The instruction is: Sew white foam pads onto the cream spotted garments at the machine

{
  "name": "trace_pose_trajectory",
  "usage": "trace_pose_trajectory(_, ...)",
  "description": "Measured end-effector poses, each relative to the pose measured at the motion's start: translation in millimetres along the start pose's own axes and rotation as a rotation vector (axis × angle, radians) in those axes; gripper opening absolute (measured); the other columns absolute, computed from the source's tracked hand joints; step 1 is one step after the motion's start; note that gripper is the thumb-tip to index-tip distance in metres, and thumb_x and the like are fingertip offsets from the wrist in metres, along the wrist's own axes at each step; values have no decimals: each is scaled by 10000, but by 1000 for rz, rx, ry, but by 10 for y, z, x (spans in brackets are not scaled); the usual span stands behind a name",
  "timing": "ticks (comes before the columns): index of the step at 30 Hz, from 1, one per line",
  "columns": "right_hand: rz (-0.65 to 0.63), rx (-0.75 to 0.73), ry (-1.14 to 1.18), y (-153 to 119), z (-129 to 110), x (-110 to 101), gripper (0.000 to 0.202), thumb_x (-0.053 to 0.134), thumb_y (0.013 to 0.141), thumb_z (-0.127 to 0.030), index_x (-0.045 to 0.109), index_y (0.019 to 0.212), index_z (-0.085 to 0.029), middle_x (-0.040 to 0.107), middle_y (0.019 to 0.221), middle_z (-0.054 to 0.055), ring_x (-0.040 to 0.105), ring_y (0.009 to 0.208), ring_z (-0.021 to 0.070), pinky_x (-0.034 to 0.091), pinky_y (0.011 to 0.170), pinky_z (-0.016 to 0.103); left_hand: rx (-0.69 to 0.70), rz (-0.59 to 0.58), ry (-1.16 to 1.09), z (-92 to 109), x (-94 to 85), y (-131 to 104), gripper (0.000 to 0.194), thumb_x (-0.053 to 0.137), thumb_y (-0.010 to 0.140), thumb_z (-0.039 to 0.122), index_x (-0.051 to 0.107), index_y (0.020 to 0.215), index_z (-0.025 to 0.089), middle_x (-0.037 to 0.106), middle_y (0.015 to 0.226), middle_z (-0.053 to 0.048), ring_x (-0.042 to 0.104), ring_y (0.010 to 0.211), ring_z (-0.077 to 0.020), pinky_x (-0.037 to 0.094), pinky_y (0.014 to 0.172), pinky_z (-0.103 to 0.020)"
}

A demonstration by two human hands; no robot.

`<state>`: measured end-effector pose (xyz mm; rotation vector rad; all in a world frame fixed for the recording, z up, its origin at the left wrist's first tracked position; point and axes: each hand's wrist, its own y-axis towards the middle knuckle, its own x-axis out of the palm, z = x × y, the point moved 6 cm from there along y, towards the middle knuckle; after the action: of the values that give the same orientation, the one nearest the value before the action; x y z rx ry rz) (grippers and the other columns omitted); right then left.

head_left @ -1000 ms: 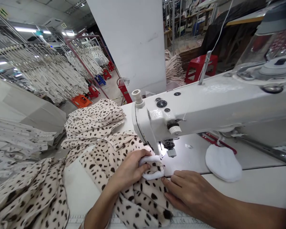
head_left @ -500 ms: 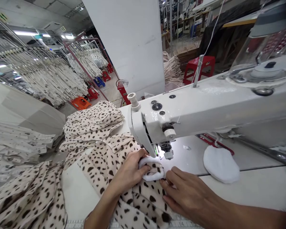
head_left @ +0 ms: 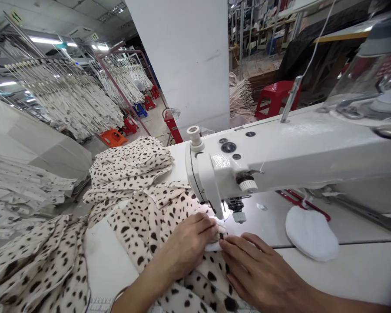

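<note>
Right now your spotted fabric (head_left: 211, 278) lies bunched under the head of the sewing machine (head_left: 289, 143), right by the lit needle area. It is pale and plush-looking with irregular dark brown spots, and its white band (head_left: 214, 247) shows only as slivers. Your left hand (head_left: 190, 243) is closed over that band, fingers bent and thumb out of sight. Your right hand (head_left: 257, 269) lies palm down, its fingertips touching the cloth beside the band; whether they pinch it, you can't tell from here.

Half a second ago the band showed as an open ring with your left thumb inside; now your left hand has turned over it and hides most of it.

On the white surface (head_left: 107, 250), a white oval pad (head_left: 313, 234) lies to your right, near a red tool (head_left: 291, 199). A printed scale (head_left: 99, 303) runs along the near edge. More cloth, a folded spotted pile (head_left: 132, 161), sits beyond your left hand.

Past the machine rises a white pillar (head_left: 189, 65), with racks of hanging garments (head_left: 74, 95) and an orange stool (head_left: 113, 138) to its left, and a red stool (head_left: 276, 98) to its right.
</note>
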<state>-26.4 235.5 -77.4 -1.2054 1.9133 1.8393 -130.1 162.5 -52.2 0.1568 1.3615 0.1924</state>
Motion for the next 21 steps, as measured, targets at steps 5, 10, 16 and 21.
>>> trace_pose_trajectory(5,-5,4,9,-2,2,4,247,438,926,-112,685,906,-118,707,966,82,622,919,203,454,860,368,-29,58,-117,-71,-50,-45,275,468,959,115,572,1210,160,651,1219,-84,619,1111,-179,518,988,-304)
trace_pose_trajectory(10,-27,-15,25,-33,-8,40,232,447,917,-102,678,938,-96,701,975,88,619,962,209,437,902,371,0,55,-110,-41,-40,-75,227,504,969,209,600,1168,156,648,1232,-87,611,1148,-195,488,1044,-336)
trace_pose_trajectory(16,-130,-1,136,48,75,-71,203,467,940,-136,661,996,-145,681,976,65,613,950,178,458,873,347,-1,26,-91,-16,-2,-74,222,489,974,200,625,1137,136,679,1197,-63,613,1152,-184,453,1090,-330)
trace_pose_trajectory(21,-90,17,72,214,396,-362,145,512,927,-103,638,968,-162,658,886,58,593,847,176,481,775,335,-21,38,-110,-32,-10,-73,241,490,980,242,644,1146,158,696,1181,-51,638,1110,-177,469,1076,-351)
